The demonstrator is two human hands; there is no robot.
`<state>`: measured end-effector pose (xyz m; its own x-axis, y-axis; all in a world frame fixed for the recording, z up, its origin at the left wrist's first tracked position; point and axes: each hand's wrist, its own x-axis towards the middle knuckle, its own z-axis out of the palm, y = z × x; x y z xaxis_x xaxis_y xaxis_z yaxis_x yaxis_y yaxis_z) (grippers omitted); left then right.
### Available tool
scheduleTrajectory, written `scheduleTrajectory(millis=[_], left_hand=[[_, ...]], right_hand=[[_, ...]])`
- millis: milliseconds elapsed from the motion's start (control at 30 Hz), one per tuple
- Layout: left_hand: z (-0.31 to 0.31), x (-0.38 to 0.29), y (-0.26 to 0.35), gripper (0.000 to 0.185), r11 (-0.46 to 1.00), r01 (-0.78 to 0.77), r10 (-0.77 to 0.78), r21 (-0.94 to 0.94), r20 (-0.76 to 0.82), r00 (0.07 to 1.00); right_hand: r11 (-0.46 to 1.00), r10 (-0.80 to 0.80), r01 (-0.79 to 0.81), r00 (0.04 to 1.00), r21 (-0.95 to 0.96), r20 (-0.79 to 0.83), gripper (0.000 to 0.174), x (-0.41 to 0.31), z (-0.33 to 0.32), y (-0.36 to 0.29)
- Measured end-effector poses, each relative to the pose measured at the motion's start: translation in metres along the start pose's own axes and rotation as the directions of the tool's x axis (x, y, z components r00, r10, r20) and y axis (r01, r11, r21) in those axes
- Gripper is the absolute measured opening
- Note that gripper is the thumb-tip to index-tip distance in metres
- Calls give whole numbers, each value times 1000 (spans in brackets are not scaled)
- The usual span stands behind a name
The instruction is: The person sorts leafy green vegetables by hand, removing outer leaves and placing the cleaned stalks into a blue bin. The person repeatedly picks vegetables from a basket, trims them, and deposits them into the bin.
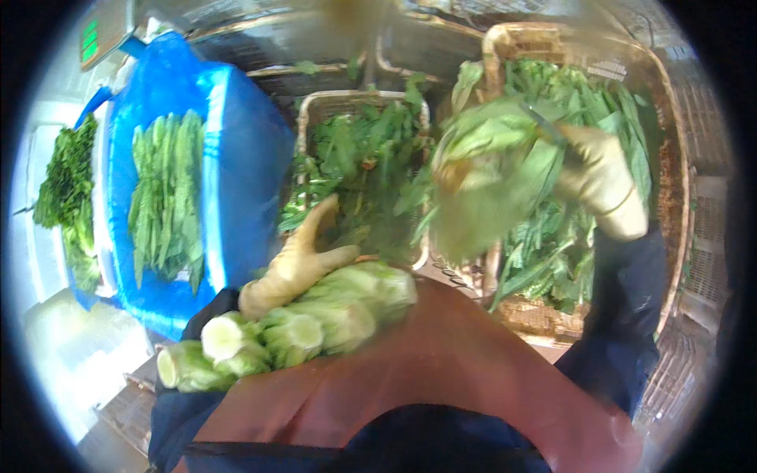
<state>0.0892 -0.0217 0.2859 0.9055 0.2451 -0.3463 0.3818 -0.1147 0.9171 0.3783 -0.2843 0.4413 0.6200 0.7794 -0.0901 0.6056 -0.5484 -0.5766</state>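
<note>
My left hand (298,266), in a pale glove, has its thumb and fingers apart with nothing between them. Several thick-stemmed green vegetables (349,301) with pale cut ends lie just below it, along my left forearm and against my reddish-brown apron (426,355). On the right, my gloved right hand (582,165) is closed around a leafy green vegetable (502,159), blurred by motion, above a crate. A thin dark object (541,124) shows by its fingers; blur hides what it is.
Loose leaves fill a large plastic crate (680,177) on the right and a smaller crate (304,118) in the middle. At left, a blue plastic bag (248,136) lines a container with long green stalks (168,195); darker leafy greens (71,183) lie beyond. A lit display (90,41) stands upper left.
</note>
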Motion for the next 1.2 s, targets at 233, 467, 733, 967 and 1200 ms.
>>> scheduleTrajectory(millis=[233, 467, 733, 967, 1200], left_hand=[[-7, -7, 7, 54, 692, -11, 178, -721, 156, 972], [-18, -16, -6, 76, 701, 289, -139, -652, 273, 952], [-18, -25, -8, 73, 865, 155, -77, -477, 178, 981], [-10, -22, -44, 88, 692, 228, -101, -685, 221, 970], [-24, -28, -107, 94, 942, 63, -116, -330, -144, 983]], right_hand=[[986, 64, -95, 974, 138, 216, 45, 14, 181, -11], [841, -249, 210, 968, -498, -13, 39, 15, 187, -85], [949, -44, -19, 980, -316, -192, 51, 35, 172, -7], [878, -145, -29, 935, 478, 323, 62, 21, 167, -79], [923, 232, -220, 973, 314, -1, 53, 20, 206, -5]])
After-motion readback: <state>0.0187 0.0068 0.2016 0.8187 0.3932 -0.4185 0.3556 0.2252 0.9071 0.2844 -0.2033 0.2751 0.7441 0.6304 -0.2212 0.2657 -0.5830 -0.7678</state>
